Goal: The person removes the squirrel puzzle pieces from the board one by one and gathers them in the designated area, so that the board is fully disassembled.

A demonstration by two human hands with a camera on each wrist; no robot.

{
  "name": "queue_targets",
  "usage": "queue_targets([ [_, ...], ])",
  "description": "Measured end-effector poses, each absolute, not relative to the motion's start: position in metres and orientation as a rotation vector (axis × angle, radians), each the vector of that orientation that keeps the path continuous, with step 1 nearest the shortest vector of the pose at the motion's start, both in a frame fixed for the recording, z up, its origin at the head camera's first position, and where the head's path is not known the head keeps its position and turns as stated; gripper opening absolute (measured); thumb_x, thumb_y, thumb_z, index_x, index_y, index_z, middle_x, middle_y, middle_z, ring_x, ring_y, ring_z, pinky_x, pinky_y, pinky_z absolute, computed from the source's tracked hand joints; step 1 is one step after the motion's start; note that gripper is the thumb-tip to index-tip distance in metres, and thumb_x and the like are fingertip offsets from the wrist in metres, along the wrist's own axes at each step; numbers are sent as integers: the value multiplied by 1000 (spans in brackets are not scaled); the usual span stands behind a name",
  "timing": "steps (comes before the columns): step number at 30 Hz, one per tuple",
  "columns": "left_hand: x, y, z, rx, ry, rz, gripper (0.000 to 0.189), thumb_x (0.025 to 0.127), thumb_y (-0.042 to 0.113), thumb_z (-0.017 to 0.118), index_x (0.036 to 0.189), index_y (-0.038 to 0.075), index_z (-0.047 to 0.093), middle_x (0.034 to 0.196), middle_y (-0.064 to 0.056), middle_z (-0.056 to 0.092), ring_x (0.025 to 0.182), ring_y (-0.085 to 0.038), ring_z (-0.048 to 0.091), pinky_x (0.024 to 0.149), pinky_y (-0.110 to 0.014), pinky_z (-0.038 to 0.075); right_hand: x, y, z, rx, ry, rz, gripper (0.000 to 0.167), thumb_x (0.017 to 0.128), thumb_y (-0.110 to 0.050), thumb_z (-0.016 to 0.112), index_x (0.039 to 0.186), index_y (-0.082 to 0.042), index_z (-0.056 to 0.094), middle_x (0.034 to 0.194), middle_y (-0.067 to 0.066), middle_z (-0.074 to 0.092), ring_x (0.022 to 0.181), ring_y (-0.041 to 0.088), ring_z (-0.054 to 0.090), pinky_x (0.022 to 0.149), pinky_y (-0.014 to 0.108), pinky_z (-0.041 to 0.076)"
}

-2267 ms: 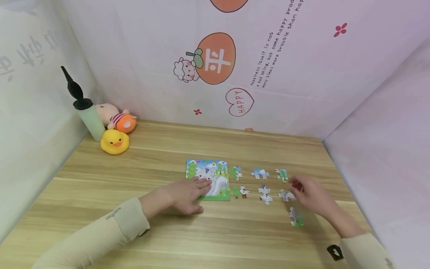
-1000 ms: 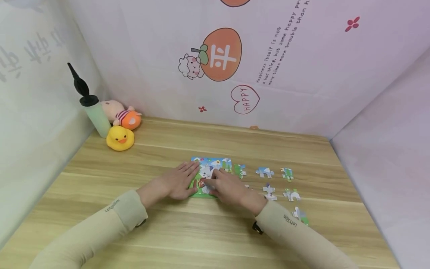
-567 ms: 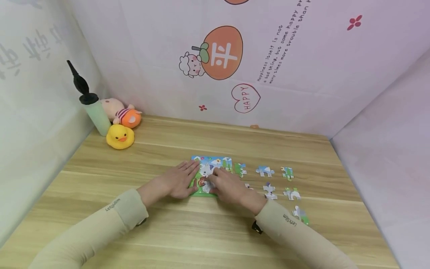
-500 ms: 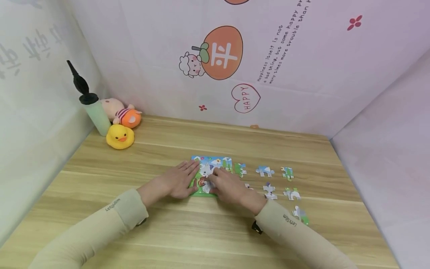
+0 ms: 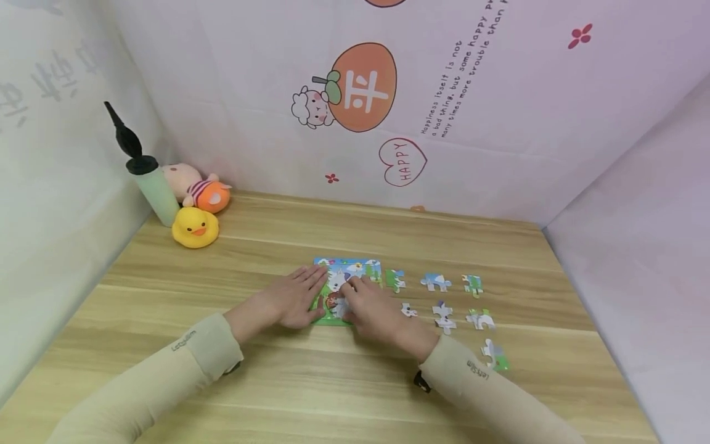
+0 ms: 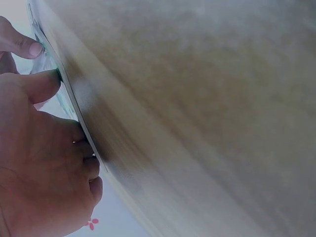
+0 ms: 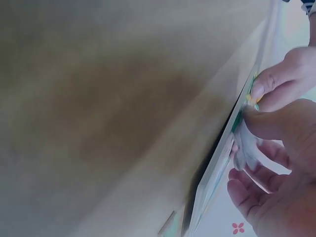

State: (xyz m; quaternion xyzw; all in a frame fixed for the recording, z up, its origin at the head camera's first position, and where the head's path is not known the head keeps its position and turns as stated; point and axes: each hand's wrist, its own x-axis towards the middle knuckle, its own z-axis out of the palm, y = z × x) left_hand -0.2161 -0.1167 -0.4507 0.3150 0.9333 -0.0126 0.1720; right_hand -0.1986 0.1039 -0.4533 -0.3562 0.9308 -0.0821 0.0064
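Note:
A square picture puzzle board [image 5: 338, 322] with a cartoon animal scene lies on the table. My left hand [image 5: 296, 299] rests on its left side, fingers extended; the left wrist view puts its thumb [image 6: 47, 85] at the board's edge. Bent over the right half of the board is my right hand [image 5: 374, 305]. It pinches a greyish-white puzzle piece [image 7: 245, 143] that stands tilted at the board's surface in the right wrist view. Part of the board's picture is covered by both hands. Just right of the board lies a piece with green trees [image 5: 395, 280].
More loose pieces lie in rows to the right, among them a blue one [image 5: 436, 282], a white one [image 5: 444, 317] and a grey-green corner piece [image 5: 495, 356]. At the back left stand a yellow rubber duck [image 5: 195, 228], a green pump bottle [image 5: 157, 196] and a plush toy [image 5: 211, 196].
My right hand has moved left from the loose pieces onto the board, and my left hand has shifted to the board's left side. Over the last second both hands have stayed nearly still.

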Motion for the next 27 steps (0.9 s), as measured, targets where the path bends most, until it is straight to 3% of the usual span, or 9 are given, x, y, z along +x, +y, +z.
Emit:
queue_targets([
  [2,-216,-117,-450,887,2647,-30,81,108,53,38,166,1,15,177,-14,5,166,-31,8,138,-47,12,-195,103,-453,-1138,2913,-282,28,98,-20,73,120,-8,62,118,7,70,108,23,67,96,38,60],
  [9,-215,-118,-449,891,2652,-8,80,108,51,40,165,-1,17,177,-16,8,166,-33,10,138,-49,13,-186,104,-448,-1176,2872,-399,6,102,-14,65,106,-11,61,91,3,75,84,14,74,73,26,62],
  [15,-215,-119,-451,899,2644,-30,81,108,52,39,165,0,15,177,-17,7,166,-33,9,138,-49,13,-181,128,-434,-1152,2850,-635,18,98,-1,66,116,-3,65,98,12,80,92,23,79,80,31,66],
  [18,-215,-119,-452,897,2642,-34,81,108,52,38,165,0,15,177,-16,6,166,-33,8,138,-49,12,-183,153,-428,-1132,2842,-697,20,95,4,68,114,-1,68,101,13,80,93,24,78,81,32,66],
  [21,-215,-119,-452,900,2642,-33,80,108,52,37,165,0,15,177,-16,6,166,-33,8,138,-49,12,-185,185,-424,-1089,2800,-709,14,94,4,69,104,-5,70,95,7,77,85,15,73,74,26,63],
  [27,-215,-117,-452,911,2644,-29,81,108,53,38,165,0,15,177,-16,6,166,-33,8,138,-49,12,-183,244,-418,-964,2706,-675,15,91,0,75,93,-13,67,78,-7,61,68,1,47,58,18,46],
])
